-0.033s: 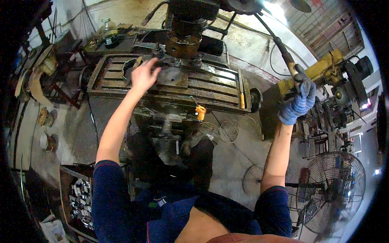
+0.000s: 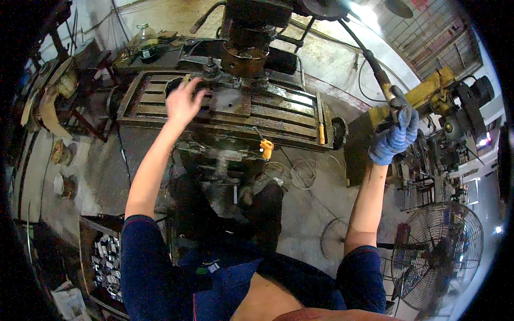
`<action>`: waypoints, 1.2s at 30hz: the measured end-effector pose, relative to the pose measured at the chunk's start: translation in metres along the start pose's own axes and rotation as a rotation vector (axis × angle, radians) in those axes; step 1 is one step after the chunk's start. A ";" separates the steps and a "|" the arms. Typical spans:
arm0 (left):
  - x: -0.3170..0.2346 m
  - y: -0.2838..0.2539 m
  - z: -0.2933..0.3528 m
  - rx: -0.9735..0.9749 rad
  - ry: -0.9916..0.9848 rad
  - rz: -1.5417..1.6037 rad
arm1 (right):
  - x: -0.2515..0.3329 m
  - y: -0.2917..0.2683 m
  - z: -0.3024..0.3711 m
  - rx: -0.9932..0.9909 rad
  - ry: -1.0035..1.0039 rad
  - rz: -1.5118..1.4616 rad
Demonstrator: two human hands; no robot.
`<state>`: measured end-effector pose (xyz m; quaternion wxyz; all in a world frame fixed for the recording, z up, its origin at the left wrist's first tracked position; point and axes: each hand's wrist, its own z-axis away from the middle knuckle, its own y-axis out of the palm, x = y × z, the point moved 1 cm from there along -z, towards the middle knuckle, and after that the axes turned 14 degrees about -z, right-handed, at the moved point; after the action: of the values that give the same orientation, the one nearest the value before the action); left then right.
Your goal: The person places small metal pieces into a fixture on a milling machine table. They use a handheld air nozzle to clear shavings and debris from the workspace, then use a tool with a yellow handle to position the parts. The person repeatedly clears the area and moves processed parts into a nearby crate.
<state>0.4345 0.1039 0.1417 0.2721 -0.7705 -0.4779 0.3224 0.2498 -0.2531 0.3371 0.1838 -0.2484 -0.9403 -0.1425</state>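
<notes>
My left hand (image 2: 183, 104), bare, hovers over the left part of the machine's slotted metal table (image 2: 286, 127), fingers apart and nothing held. Close behind its fingers stands a clamp stud (image 2: 210, 67), with a flat grey metal plate (image 2: 230, 100) to its right. A dark round part beside the hand is partly hidden by it. On the right, my right hand (image 2: 395, 140) wears a blue-grey glove and is closed around the end of a long lever (image 2: 384, 80) that slopes down from the machine head (image 2: 243, 53).
A yellow air gun (image 2: 266, 148) hangs at the table's front edge. A yellow-handled file (image 2: 321, 134) lies at its right end. A large fan (image 2: 439, 254) stands at lower right, and a box of small metal parts (image 2: 85, 251) at lower left. Coiled hose (image 2: 304, 174) lies on the floor.
My left hand has shifted slightly left, away from the plate. My right hand stays on the lever.
</notes>
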 end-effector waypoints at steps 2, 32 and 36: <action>0.024 -0.032 0.018 -0.055 -0.091 -0.154 | -0.004 0.001 -0.001 -0.030 -0.021 -0.066; -0.004 0.051 -0.001 0.183 -0.416 0.782 | 0.003 0.007 0.001 -0.045 0.006 -0.110; -0.026 0.067 -0.013 0.141 -0.427 0.724 | 0.005 0.011 0.003 -0.075 0.039 -0.146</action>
<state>0.4729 0.0524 0.1078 0.0882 -0.7840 -0.1991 0.5813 0.2509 -0.2409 0.3388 0.1819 -0.1830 -0.9461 -0.1956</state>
